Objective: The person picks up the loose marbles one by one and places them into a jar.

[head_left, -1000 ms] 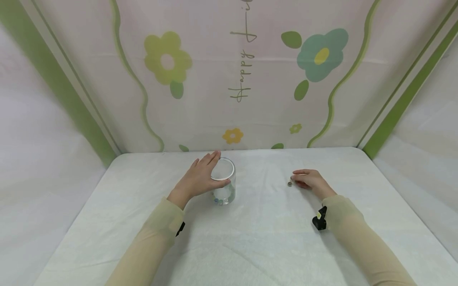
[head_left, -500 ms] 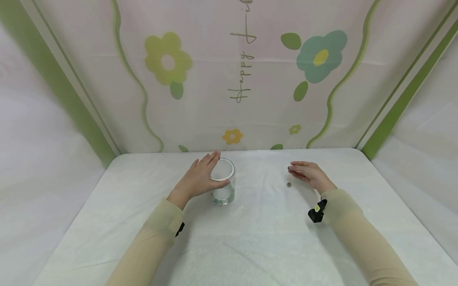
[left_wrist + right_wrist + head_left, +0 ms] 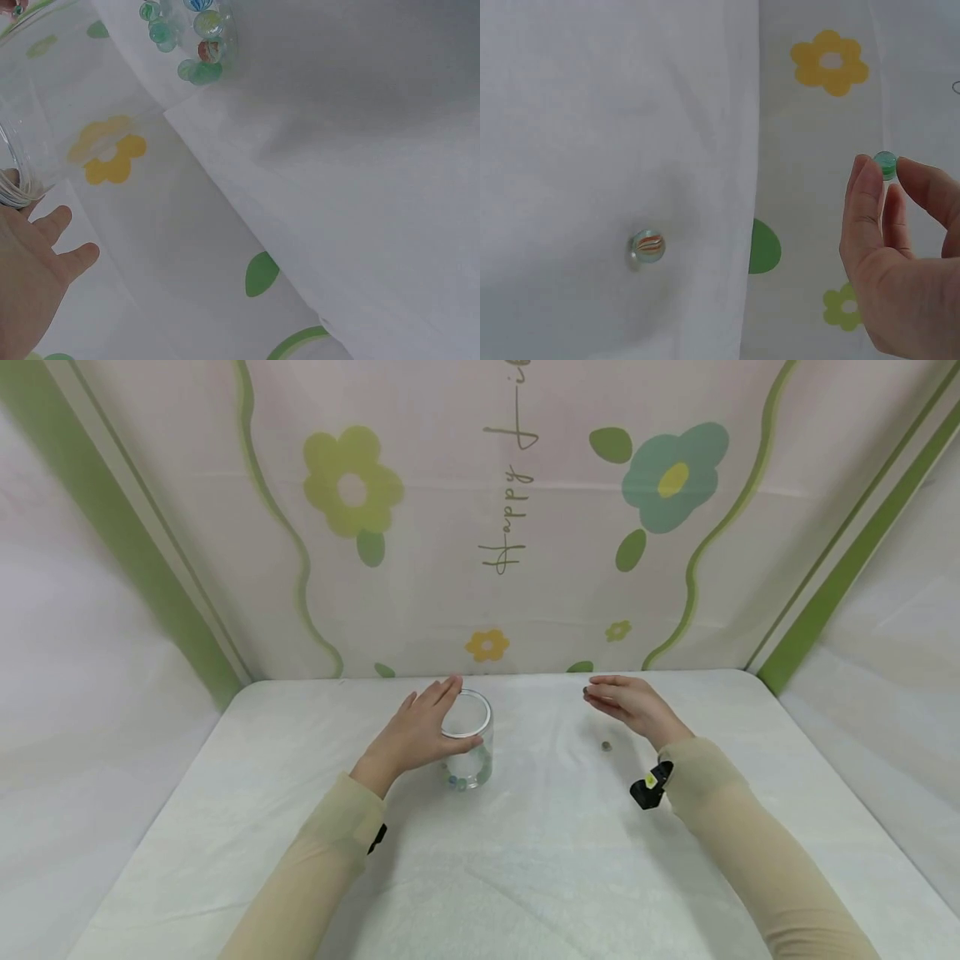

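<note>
A clear glass jar (image 3: 486,756) stands upright left of the table's middle. My left hand (image 3: 416,735) holds it near the rim, thumb on the near side and fingers on the far side. Marbles (image 3: 208,24), several of them green, lie at the jar's bottom in the left wrist view. Raised over the table to the right, my right hand (image 3: 633,703) pinches a green marble (image 3: 885,165) between thumb and fingertips. A second marble (image 3: 649,246), clear with orange and white stripes, lies on the cloth below that hand.
White cloth (image 3: 525,860) covers the table. A printed curtain (image 3: 555,568) with flowers hangs along the back edge, and white side panels (image 3: 892,693) stand at left and right.
My right hand has lifted the green marble off the table and moved it up, back and a little to the left. The left hand and jar have stayed in place.
</note>
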